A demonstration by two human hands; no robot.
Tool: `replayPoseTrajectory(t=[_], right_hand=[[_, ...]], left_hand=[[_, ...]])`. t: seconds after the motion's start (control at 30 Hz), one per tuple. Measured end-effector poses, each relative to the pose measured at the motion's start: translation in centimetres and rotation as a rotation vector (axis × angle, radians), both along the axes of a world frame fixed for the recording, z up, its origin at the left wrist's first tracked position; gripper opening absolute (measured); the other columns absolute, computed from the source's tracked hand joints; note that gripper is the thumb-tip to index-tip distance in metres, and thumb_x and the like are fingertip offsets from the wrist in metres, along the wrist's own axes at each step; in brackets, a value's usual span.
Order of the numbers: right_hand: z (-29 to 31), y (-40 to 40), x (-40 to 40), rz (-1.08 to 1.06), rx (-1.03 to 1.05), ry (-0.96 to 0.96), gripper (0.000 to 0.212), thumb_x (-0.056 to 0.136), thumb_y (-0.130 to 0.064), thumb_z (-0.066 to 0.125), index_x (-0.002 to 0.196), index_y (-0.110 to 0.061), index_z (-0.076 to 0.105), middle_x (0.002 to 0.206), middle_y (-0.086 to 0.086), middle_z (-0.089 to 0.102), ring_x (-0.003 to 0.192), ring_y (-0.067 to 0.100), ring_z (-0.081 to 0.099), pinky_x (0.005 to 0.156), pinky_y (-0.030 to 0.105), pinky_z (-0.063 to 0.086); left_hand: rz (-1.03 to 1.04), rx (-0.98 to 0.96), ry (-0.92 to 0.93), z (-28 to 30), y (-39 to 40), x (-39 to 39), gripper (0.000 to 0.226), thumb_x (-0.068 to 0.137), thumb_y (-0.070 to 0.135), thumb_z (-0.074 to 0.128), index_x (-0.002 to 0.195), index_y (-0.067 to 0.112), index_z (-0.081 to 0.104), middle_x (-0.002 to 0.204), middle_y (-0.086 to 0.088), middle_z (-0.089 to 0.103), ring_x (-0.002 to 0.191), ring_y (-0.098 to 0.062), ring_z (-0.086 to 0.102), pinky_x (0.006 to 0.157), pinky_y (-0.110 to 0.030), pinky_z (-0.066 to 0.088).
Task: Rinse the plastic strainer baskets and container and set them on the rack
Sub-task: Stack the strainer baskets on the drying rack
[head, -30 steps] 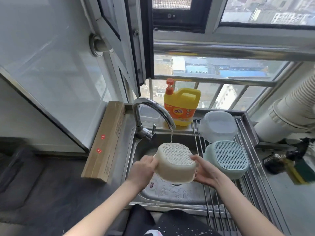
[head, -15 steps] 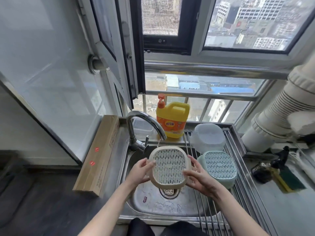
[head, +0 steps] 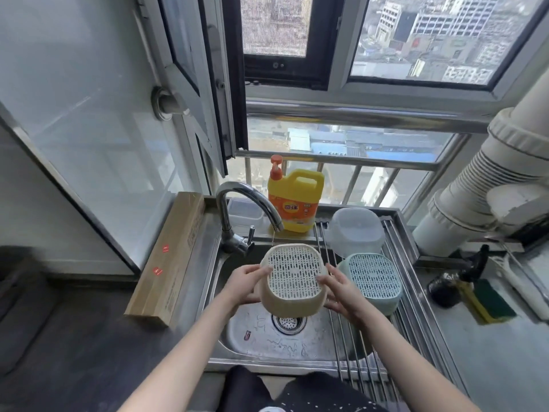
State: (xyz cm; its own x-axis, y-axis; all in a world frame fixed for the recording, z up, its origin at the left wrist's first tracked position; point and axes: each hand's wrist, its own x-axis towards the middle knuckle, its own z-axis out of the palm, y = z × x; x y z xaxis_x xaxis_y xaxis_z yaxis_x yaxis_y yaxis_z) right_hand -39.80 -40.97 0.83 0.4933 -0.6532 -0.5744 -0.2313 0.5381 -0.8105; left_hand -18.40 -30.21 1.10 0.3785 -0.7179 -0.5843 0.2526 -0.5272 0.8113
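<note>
A beige plastic strainer basket (head: 294, 279) hangs upside down over the steel sink (head: 261, 337), its slotted bottom tilted toward me. My left hand (head: 245, 285) grips its left rim and my right hand (head: 341, 292) holds its right side. A thin trickle falls from the faucet (head: 246, 203) just behind the basket. On the roll-up rack (head: 407, 316) to the right, a pale green strainer basket (head: 372, 281) lies upside down. Behind it a clear plastic container (head: 355, 230) also lies upside down.
A yellow detergent bottle (head: 295, 200) stands behind the sink, beside a small clear tub (head: 245, 212). A long cardboard box (head: 169, 257) lies along the sink's left edge. A sponge (head: 487, 301) and dark bottle (head: 448, 285) sit on the right counter under a white pipe (head: 487, 185).
The beige basket has been lifted away from the stream and tipped so its bottom faces me. The water flow has thinned. My view has tilted upward.
</note>
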Motion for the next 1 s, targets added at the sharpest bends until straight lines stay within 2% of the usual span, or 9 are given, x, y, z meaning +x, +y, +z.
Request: replayPoseTrajectory(t=[0.1, 0.3, 0.4, 0.47, 0.6, 0.7, 0.77, 0.87, 1.0], right_hand=[[-0.5, 0.3, 0.0, 0.048, -0.023, 0.075, 0.079, 0.070, -0.040, 0.076, 0.136, -0.010, 0.046, 0.131, 0.015, 0.057, 0.100, 0.029, 0.068, 0.079, 0.040, 0.059], [-0.8, 0.4, -0.9, 0.052, -0.117, 0.098, 0.089, 0.077, -0.039, 0.073, 0.149, -0.011, 0.028, 0.139, 0.016, 0.050, 0.107, 0.028, 0.064, 0.072, 0.027, 0.059], [-1.0, 0.5, -1.3, 0.047, -0.129, 0.099, 0.084, 0.080, -0.034, 0.071, 0.148, -0.010, 0.029, 0.139, 0.016, 0.051, 0.107, 0.027, 0.064, 0.066, 0.022, 0.058], [-0.9, 0.6, -1.2, 0.077, -0.111, 0.130, 0.080, 0.082, -0.037, 0.070, 0.147, -0.008, 0.031, 0.138, 0.016, 0.052, 0.104, 0.028, 0.065, 0.067, 0.025, 0.059], [-0.8, 0.1, -1.0, 0.048, -0.272, 0.208, 0.112, 0.056, -0.070, 0.074, 0.144, -0.011, 0.038, 0.140, 0.014, 0.049, 0.112, 0.028, 0.061, 0.084, 0.041, 0.058], [-0.6, 0.4, -0.9, 0.135, -0.354, 0.274, 0.102, 0.063, -0.070, 0.069, 0.141, -0.009, 0.043, 0.136, 0.013, 0.052, 0.101, 0.025, 0.066, 0.077, 0.037, 0.060], [-0.7, 0.2, -0.8, 0.131, -0.402, 0.303, 0.096, 0.067, -0.071, 0.065, 0.140, -0.010, 0.045, 0.131, 0.010, 0.057, 0.101, 0.023, 0.066, 0.081, 0.039, 0.059], [-0.5, 0.4, -0.9, 0.285, -0.383, 0.366, 0.078, 0.077, -0.065, 0.058, 0.131, -0.008, 0.054, 0.108, 0.004, 0.062, 0.073, 0.015, 0.069, 0.077, 0.034, 0.058], [-0.8, 0.1, -1.1, 0.223, -0.428, 0.364, 0.079, 0.078, -0.063, 0.059, 0.138, -0.012, 0.049, 0.132, 0.004, 0.056, 0.080, 0.012, 0.069, 0.086, 0.037, 0.056]], left_hand=[[0.040, 0.040, 0.003, -0.4, 0.1, -0.1, 0.055, 0.081, 0.041, 0.070, 0.121, 0.005, 0.061, 0.106, -0.013, 0.069, 0.079, -0.016, 0.064, 0.067, -0.036, 0.058], [0.065, 0.008, -0.039, -0.4, 0.0, 0.0, 0.083, 0.056, 0.058, 0.078, 0.122, 0.009, 0.062, 0.119, -0.016, 0.065, 0.104, -0.027, 0.065, 0.070, -0.040, 0.061], [0.049, 0.016, -0.048, -0.6, -0.2, -0.2, 0.068, 0.071, 0.046, 0.077, 0.126, 0.009, 0.059, 0.119, -0.016, 0.063, 0.107, -0.027, 0.063, 0.069, -0.038, 0.061], [0.057, 0.079, -0.049, -0.9, 0.0, -0.4, 0.065, 0.071, 0.048, 0.076, 0.121, 0.010, 0.061, 0.117, -0.022, 0.061, 0.109, -0.031, 0.062, 0.069, -0.038, 0.061], [0.099, 0.069, 0.040, -1.5, -0.1, -0.3, 0.068, 0.065, 0.048, 0.079, 0.118, 0.009, 0.062, 0.112, -0.013, 0.068, 0.098, -0.027, 0.067, 0.064, -0.041, 0.061], [0.096, 0.086, 0.026, -1.3, 0.1, -0.1, 0.058, 0.071, 0.045, 0.077, 0.113, 0.006, 0.064, 0.111, -0.016, 0.067, 0.086, -0.025, 0.067, 0.055, -0.033, 0.057], [0.093, 0.076, -0.018, -1.3, -0.2, 0.2, 0.060, 0.071, 0.045, 0.078, 0.115, 0.007, 0.064, 0.123, -0.028, 0.059, 0.105, -0.038, 0.063, 0.051, -0.033, 0.058], [0.070, 0.127, -0.147, -1.0, -0.5, 0.1, 0.062, 0.071, 0.043, 0.079, 0.118, 0.006, 0.063, 0.134, -0.032, 0.045, 0.126, -0.048, 0.042, 0.051, -0.035, 0.057], [0.063, 0.108, -0.145, -0.6, -0.9, 0.1, 0.063, 0.071, 0.040, 0.080, 0.122, 0.007, 0.060, 0.126, -0.023, 0.056, 0.118, -0.038, 0.054, 0.057, -0.039, 0.060]])
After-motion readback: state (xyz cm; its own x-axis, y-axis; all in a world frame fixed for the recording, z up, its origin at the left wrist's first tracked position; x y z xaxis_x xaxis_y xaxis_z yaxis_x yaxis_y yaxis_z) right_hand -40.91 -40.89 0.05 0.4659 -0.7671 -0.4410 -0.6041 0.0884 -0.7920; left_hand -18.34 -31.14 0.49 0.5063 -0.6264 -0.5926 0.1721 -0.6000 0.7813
